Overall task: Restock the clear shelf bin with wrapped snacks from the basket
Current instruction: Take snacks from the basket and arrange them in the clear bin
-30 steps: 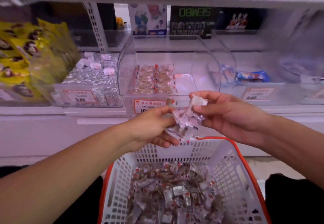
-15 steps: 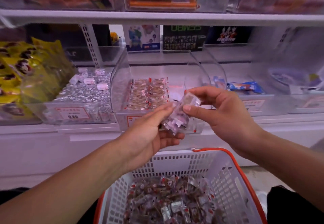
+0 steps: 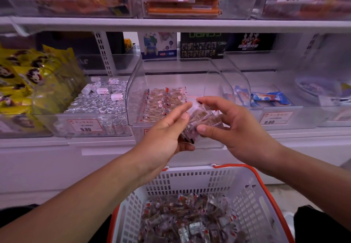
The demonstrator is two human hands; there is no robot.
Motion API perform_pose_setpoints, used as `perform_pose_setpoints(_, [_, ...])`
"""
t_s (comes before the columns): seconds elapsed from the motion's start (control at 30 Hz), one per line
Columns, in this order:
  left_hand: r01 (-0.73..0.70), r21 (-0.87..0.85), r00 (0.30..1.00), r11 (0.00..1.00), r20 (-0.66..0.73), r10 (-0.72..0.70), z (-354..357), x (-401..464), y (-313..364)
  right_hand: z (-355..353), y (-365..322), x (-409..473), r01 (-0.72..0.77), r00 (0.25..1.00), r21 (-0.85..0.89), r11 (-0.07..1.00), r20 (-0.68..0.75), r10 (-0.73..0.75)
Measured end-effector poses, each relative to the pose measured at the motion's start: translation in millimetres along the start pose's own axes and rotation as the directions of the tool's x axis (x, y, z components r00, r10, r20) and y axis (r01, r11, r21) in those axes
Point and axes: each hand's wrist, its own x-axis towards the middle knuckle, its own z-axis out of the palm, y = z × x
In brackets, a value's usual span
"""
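Note:
A clear shelf bin [image 3: 218, 77] stands at the middle of the shelf, with neat rows of wrapped snacks [image 3: 163, 100] along its left side and bare floor on its right. My left hand [image 3: 167, 128] and my right hand [image 3: 233, 126] hold a small bunch of clear-wrapped brown snacks [image 3: 204, 118] between them, just in front of the bin's low front wall. The left fingers curl under the bunch; the right thumb and fingers pinch it from the right. Below, a white basket [image 3: 190, 180] with an orange rim holds a heap of the same wrapped snacks [image 3: 190, 220].
To the left sits a bin of silver-wrapped pieces [image 3: 98, 104] and yellow panda bags [image 3: 28, 77]. On the right, a bin holds blue packets [image 3: 267, 98]. An upper shelf [image 3: 171, 24] with price-tagged bins overhangs. Boxes stand behind the bins.
Both hands have carried the bunch of snacks up and forward toward the bin's front. The view has tilted up, showing more of the upper shelf.

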Motion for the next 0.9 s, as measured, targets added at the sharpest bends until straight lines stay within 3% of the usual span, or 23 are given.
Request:
perform_pose_setpoints(0.2, [0.059,-0.206,0.998,0.977,0.045,-0.050,6,0,3,9,0,-7,0.050,0.999,0.152,0.987,-0.027,-0.047])
perform_pose_setpoints(0.33, [0.022,-0.269,0.996,0.963,0.084,0.001,17,-2,2,19,1,-13,0.087,0.996,0.072,0.994,0.004,-0.087])
perform_pose_setpoints(0.47, [-0.099,-0.127,0.995,0.987,-0.031,0.096,21,-1,-6,22,-1,-13,0.036,0.998,-0.058,0.998,0.056,-0.032])
perform_pose_setpoints(0.67, [-0.145,0.035,0.982,0.989,-0.117,0.149,15,8,4,4,-8,6,0.067,0.990,-0.162,0.984,0.137,-0.045])
perform_pose_setpoints(0.9, [-0.102,0.433,0.985,0.896,-0.079,0.151,-1,43,46,-27,-32,68,0.155,0.980,-0.458,0.875,0.184,-0.077])
